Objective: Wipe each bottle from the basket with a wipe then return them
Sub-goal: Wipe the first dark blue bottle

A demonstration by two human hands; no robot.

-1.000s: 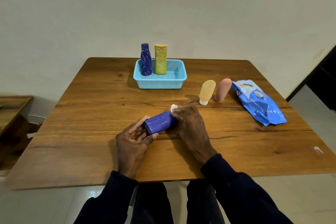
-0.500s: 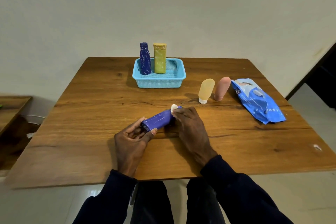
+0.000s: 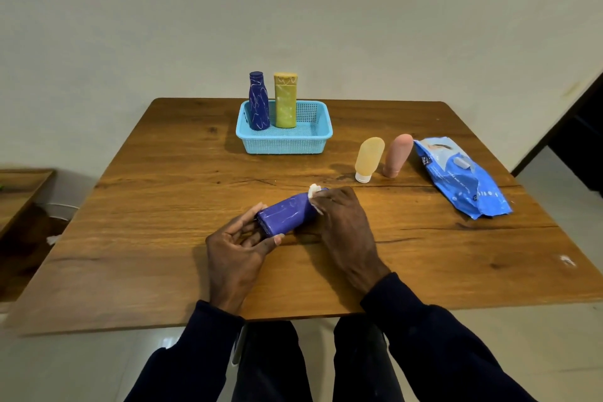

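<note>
On the grained wooden table (image 3: 163, 254), a crinkled blue wipes packet (image 3: 463, 179) is laid at the right. A perforated light-blue plastic basket (image 3: 284, 143) is set at the far middle, with a dark blue bottle (image 3: 258, 101) and a yellow bottle (image 3: 285, 99) stood upright inside. Nearer the front, a smooth purple bottle (image 3: 285, 214) is held on its side. Its base is gripped by the curled left hand (image 3: 236, 251), and a crumpled white wipe (image 3: 313, 191) is pinched against its neck end by the right hand (image 3: 342, 225).
</note>
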